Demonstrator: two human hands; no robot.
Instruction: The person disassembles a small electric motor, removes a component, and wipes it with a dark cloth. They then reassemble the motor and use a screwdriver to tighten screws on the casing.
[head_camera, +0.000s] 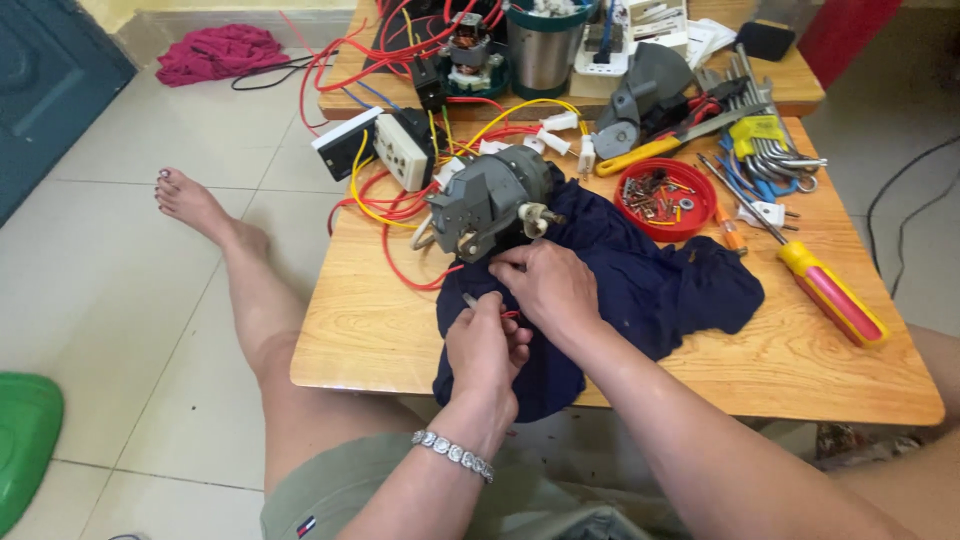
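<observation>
A grey electric motor (492, 203) is placed on a dark blue cloth (640, 290) spread over the low wooden table (370, 320). The right hand (545, 285) is closed just below the motor, pinching a thin red wire (508, 314). The left hand (486, 352) is closed around a small tool whose kind cannot be told. Behind the cloth, a red dish of screws (660, 195) and a yellow-red screwdriver (830, 290) are seen.

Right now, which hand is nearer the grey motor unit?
Right. The right hand sits just below the grey motor unit, fingertips at its base. The left hand is lower, toward the table's near edge, pinching a red wire over the dark blue cloth.
</observation>
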